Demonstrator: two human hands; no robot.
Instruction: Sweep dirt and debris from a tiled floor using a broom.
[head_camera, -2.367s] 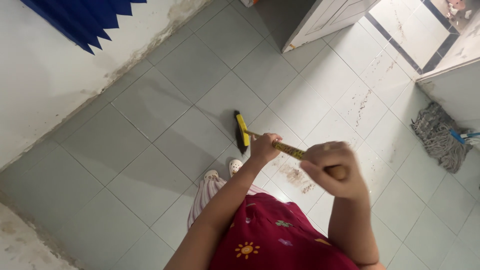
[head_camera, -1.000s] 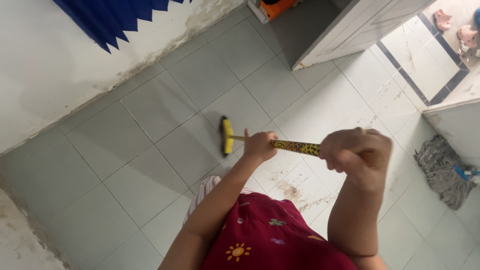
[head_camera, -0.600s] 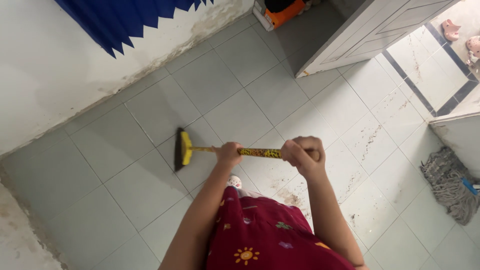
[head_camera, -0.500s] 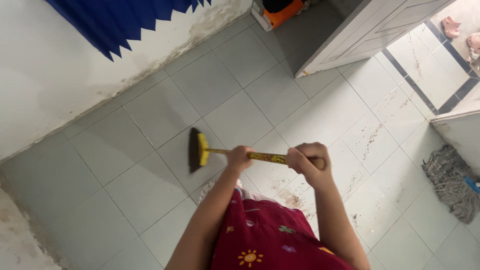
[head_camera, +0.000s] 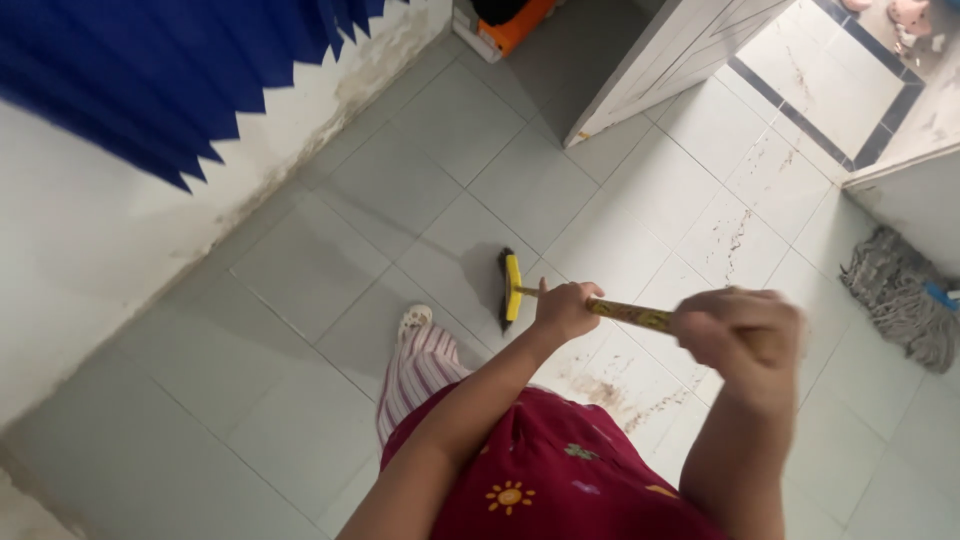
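Red cloth with small sun and flower prints covers the person's front at the bottom of the view, with a striped trouser leg (head_camera: 415, 375) and a pale shoe (head_camera: 413, 320) below it on the floor. Nearest the camera, the right hand (head_camera: 745, 335) is clenched around the upper end of the broom handle (head_camera: 630, 313), fingers fully wrapped. Further down the yellow, dark-spotted handle, the left hand (head_camera: 563, 310) grips it too, fingers curled tight. The yellow broom head (head_camera: 511, 288) with dark bristles rests on the grey tiled floor (head_camera: 310, 265), just ahead of the shoe. Brown dirt specks (head_camera: 605, 392) lie on the tiles beneath the handle. A grey mop head (head_camera: 900, 300) lies at the right edge. Beyond, a white door (head_camera: 660, 55) stands open beside an orange container (head_camera: 505, 22), and blue zigzag-edged fabric (head_camera: 130, 70) hangs on the white wall.
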